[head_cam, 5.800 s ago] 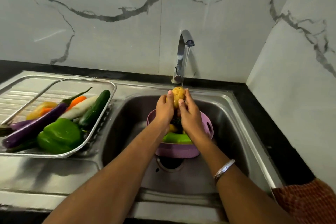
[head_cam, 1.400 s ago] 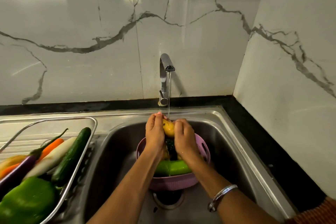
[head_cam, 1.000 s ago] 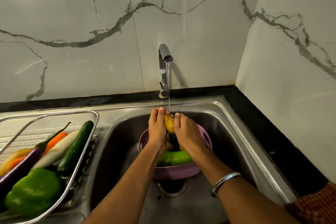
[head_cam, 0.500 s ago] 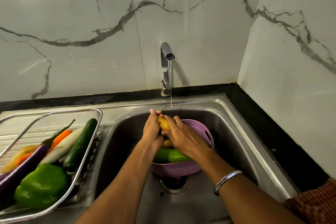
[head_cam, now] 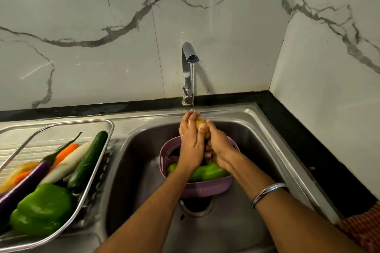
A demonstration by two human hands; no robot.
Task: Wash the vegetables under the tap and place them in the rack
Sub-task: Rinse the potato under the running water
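Observation:
A yellow potato (head_cam: pixel 201 124) sits between my two hands under the running tap (head_cam: pixel 188 61). My left hand (head_cam: pixel 190 143) wraps it from the left and my right hand (head_cam: pixel 218 146) grips it from the right, the thumb on top. Water falls onto my left fingers. Below them a purple colander (head_cam: pixel 202 188) stands in the sink (head_cam: pixel 265 135) with a green pepper (head_cam: pixel 207 172) inside. The wire rack (head_cam: pixel 102 144) on the left drainboard holds a green capsicum (head_cam: pixel 42 209), a cucumber (head_cam: pixel 88 159), a white radish (head_cam: pixel 66 165), an aubergine (head_cam: pixel 30 181) and carrots (head_cam: pixel 65 153).
The sink drain (head_cam: pixel 196 205) lies open below the colander. Marble walls close in behind and on the right, with a black counter strip (head_cam: pixel 308 150) along the sink's right side. A patterned orange cloth (head_cam: pixel 364 230) shows at the lower right corner.
Both hands keep turning the potato under the stream; the left hand has shifted higher over it, so less of the potato shows. The rack's contents are unchanged.

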